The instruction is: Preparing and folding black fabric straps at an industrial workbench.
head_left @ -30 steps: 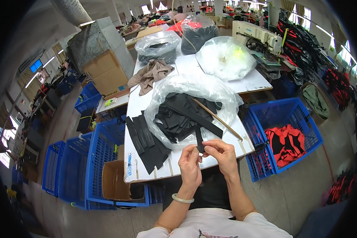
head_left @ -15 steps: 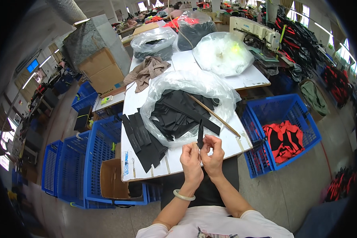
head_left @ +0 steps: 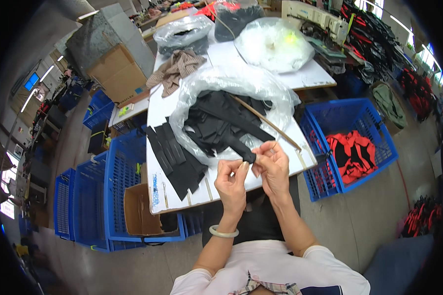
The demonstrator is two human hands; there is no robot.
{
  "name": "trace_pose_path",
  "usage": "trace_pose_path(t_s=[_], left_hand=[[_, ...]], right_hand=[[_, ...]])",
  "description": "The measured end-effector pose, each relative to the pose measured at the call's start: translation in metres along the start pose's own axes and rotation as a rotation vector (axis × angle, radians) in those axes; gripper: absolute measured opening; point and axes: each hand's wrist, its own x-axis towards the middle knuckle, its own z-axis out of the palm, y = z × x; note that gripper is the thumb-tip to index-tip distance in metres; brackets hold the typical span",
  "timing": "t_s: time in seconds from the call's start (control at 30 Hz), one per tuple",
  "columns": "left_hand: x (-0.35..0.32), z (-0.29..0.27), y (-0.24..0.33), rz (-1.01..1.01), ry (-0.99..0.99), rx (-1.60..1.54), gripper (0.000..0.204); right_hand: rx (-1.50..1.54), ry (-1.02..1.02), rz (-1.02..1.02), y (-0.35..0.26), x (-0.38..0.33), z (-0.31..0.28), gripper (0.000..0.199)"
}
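Just past the table's near edge, both my hands pinch the near end of a black fabric strip (head_left: 241,147). My left hand (head_left: 232,186) is closed at its left side, with thumb and fingertips together. On the strip's right side, the fingers of my right hand (head_left: 273,169) are closed too. The strip's far part reaches back over a clear plastic bag (head_left: 184,105) with its mouth spread wide. Inside that bag lies a heap of black fabric pieces (head_left: 214,115). Left of it, a stack of flat black pieces (head_left: 174,157) fans out on the white table (head_left: 157,191).
A thin wooden stick (head_left: 268,123) slants across the bag. Farther back are a brown checked cloth (head_left: 177,71) and a stuffed white bag (head_left: 275,46). Blue crates (head_left: 118,177) stand left; another blue crate (head_left: 366,110) at right holds red and black fabric. A sewing machine (head_left: 315,19) is behind.
The strip's near end, upright between my fingers before, now leans back toward the bag. My hands have come slightly apart, the right one shifting rightward. The whole view has tilted down.
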Motion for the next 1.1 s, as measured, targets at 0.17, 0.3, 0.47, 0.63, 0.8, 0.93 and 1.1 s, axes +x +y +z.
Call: trace_pose_path(t_s=[0.17,0.3,0.47,0.63,0.8,0.93,1.1], left_hand=[[0.003,-0.004,0.007,-0.171,-0.037,-0.255,0.011],[0.002,-0.005,0.002,-0.161,-0.052,-0.296,0.012],[0.005,-0.002,0.003,-0.351,-0.15,-0.441,0.011],[0.011,-0.009,-0.01,-0.671,-0.227,-0.899,0.013],[0.004,-0.006,-0.006,-0.702,-0.215,-0.819,0.015],[0.008,-0.001,-0.008,-0.425,-0.178,-0.61,0.01],[0.01,0.0,-0.008,-0.351,-0.138,-0.613,0.014]], right_hand=[[-0.689,0.017,-0.432,-0.007,-0.013,0.015,0.035],[-0.702,0.013,-0.301,-0.001,-0.016,0.01,0.041],[-0.642,0.037,-0.26,0.012,-0.026,-0.005,0.039],[0.075,-0.013,0.022,0.001,-0.013,-0.015,0.04],[0.231,-0.179,0.245,-0.014,-0.006,-0.022,0.032],[0.049,-0.078,0.146,-0.006,-0.006,-0.016,0.035],[0.123,0.004,0.103,0.002,-0.01,-0.002,0.041]])
